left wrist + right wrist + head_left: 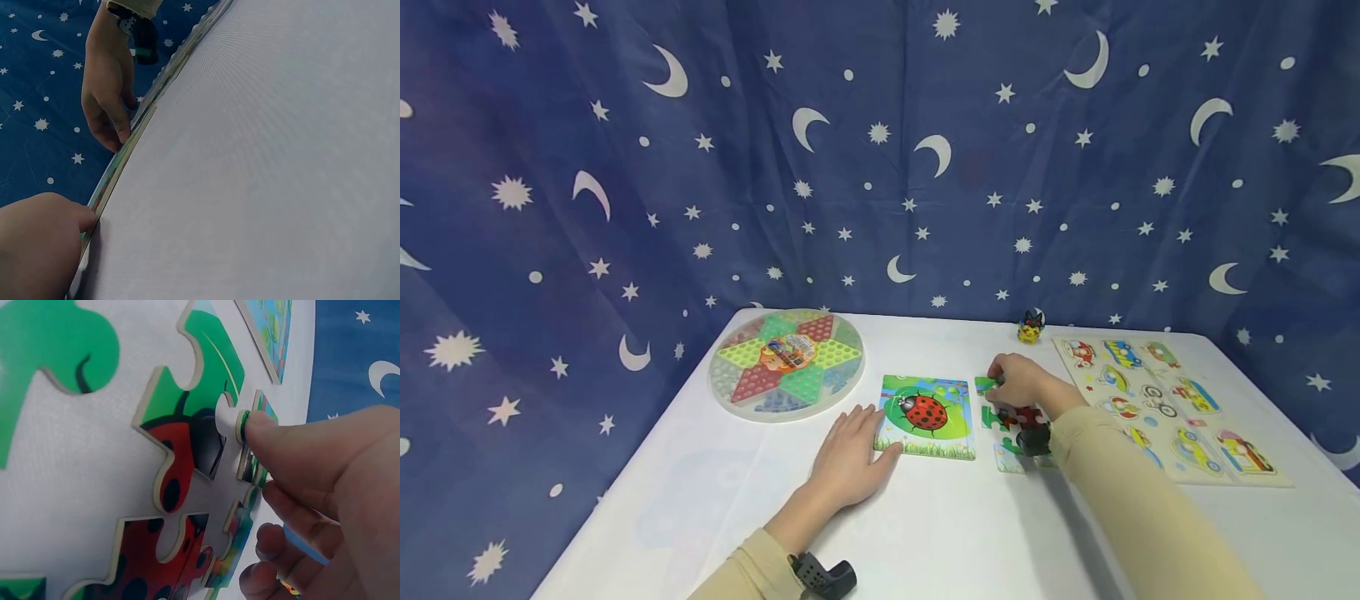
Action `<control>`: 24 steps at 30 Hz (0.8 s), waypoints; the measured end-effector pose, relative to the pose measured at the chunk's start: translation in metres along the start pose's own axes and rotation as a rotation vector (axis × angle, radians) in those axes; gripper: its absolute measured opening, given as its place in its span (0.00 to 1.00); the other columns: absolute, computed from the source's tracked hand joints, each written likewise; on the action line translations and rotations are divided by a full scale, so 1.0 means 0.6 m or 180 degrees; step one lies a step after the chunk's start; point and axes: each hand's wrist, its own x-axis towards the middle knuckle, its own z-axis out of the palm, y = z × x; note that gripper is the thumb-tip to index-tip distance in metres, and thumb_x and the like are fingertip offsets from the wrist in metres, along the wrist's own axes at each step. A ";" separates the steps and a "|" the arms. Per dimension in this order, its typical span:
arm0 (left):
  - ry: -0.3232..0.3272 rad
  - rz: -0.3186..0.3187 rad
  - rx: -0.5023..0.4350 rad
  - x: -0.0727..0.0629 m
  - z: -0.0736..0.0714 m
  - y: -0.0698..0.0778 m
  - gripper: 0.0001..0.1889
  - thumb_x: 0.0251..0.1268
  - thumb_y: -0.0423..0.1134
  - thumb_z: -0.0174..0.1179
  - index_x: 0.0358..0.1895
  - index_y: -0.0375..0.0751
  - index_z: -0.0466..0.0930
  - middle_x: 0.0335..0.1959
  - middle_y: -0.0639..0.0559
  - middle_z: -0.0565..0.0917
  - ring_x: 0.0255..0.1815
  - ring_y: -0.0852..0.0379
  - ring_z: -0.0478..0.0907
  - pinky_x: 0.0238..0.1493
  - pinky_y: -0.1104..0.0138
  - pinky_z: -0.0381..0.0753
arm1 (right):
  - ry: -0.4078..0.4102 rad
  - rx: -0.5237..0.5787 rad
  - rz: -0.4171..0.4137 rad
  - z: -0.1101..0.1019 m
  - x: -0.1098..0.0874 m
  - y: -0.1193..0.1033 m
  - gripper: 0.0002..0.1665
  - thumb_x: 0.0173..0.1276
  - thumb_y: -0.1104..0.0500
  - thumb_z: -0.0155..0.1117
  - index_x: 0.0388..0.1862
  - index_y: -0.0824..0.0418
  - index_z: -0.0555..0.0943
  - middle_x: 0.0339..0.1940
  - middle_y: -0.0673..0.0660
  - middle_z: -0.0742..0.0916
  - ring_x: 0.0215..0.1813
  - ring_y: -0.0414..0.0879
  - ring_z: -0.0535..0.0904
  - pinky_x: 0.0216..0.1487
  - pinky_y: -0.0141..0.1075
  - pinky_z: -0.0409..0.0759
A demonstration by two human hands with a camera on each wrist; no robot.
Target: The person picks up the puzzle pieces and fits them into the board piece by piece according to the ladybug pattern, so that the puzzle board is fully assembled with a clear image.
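Note:
A square ladybug picture board (925, 412) lies mid-table. My left hand (847, 457) rests at its left side with fingers extended, the thumb touching the lower edge; in the left wrist view the thumb meets the board's thin side (128, 150). To the right of the board are several loose jigsaw pieces (990, 418), green and red with ladybug parts. Over their far end, my right hand (1021, 385) pinches one small jigsaw piece (245, 467) between thumb and fingers, low over the table. The sleeve and wrist camera hide some of the pieces in the head view.
A round Chinese checkers board (786, 365) lies at the back left. On the right is a cream board with vehicle pictures (1172, 408). A small yellow figure (1030, 327) stands near the back edge, before a blue star-and-moon curtain (880, 167).

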 end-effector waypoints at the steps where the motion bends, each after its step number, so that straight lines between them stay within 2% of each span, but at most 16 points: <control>1: -0.0012 0.0004 0.0002 -0.001 0.001 0.000 0.33 0.75 0.54 0.56 0.71 0.31 0.71 0.72 0.34 0.71 0.77 0.36 0.62 0.80 0.47 0.53 | -0.0008 -0.0004 -0.0026 0.002 -0.002 0.002 0.24 0.67 0.57 0.74 0.56 0.68 0.78 0.49 0.61 0.83 0.49 0.54 0.77 0.60 0.52 0.79; 6: -0.0013 0.0024 0.0001 -0.005 0.001 0.002 0.33 0.74 0.54 0.56 0.71 0.32 0.71 0.72 0.34 0.71 0.77 0.36 0.62 0.80 0.47 0.53 | 0.0052 0.0028 -0.0097 0.003 -0.013 0.005 0.26 0.67 0.56 0.74 0.56 0.69 0.74 0.47 0.61 0.82 0.47 0.54 0.77 0.55 0.52 0.79; 11: -0.0030 0.0048 0.0021 -0.003 0.002 0.001 0.33 0.75 0.55 0.55 0.72 0.32 0.71 0.72 0.34 0.71 0.77 0.36 0.61 0.80 0.47 0.53 | 0.0271 0.0089 -0.0077 -0.001 -0.020 0.004 0.30 0.66 0.55 0.75 0.59 0.69 0.75 0.50 0.64 0.83 0.50 0.56 0.79 0.56 0.53 0.80; 17: -0.0017 0.0054 0.0063 -0.001 0.001 0.001 0.34 0.75 0.55 0.54 0.72 0.32 0.70 0.72 0.34 0.71 0.77 0.36 0.61 0.80 0.47 0.53 | 0.0441 0.0193 -0.0103 -0.002 -0.022 0.001 0.23 0.65 0.56 0.74 0.56 0.63 0.82 0.46 0.60 0.85 0.46 0.55 0.79 0.50 0.50 0.82; 20: -0.0029 0.0060 0.0075 0.000 0.000 0.001 0.34 0.75 0.55 0.54 0.72 0.32 0.70 0.73 0.34 0.71 0.77 0.36 0.61 0.80 0.47 0.52 | 0.0460 0.0205 -0.0056 -0.002 -0.022 0.001 0.21 0.66 0.57 0.73 0.57 0.61 0.82 0.44 0.58 0.85 0.42 0.53 0.79 0.44 0.47 0.82; 24: -0.0049 0.0063 0.0103 0.000 0.000 -0.001 0.34 0.75 0.56 0.54 0.72 0.32 0.70 0.73 0.34 0.71 0.77 0.36 0.61 0.80 0.47 0.53 | 0.0500 0.0206 -0.0038 0.002 -0.022 0.001 0.19 0.69 0.58 0.70 0.57 0.60 0.83 0.42 0.58 0.85 0.41 0.53 0.79 0.42 0.45 0.82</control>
